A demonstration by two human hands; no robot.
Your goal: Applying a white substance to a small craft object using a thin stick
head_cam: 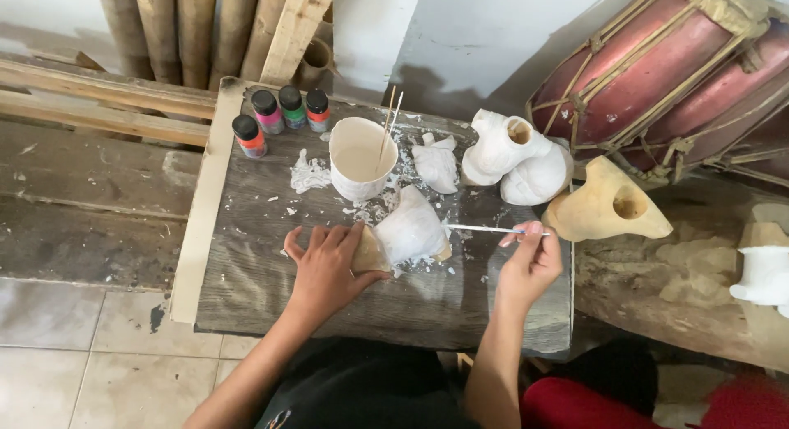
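Note:
My left hand (pixel 325 265) rests on the dark wooden board (pixel 271 281) and grips the bare tan end of a wooden carving (pixel 408 231), most of which is coated white. My right hand (pixel 528 260) pinches a thin paintbrush (pixel 485 228) whose tip touches the carving's right side. Just behind the carving stands a white cup of white paint (pixel 360 159) with two thin sticks leaning in it.
Several small paint bottles (pixel 280 114) stand at the board's back left. White-coated carvings (pixel 509 155) and another white piece (pixel 436 163) sit behind, an unpainted tan one (pixel 604 205) to the right. A red drum (pixel 674 76) lies at the back right, bamboo poles (pixel 189 26) at the back left.

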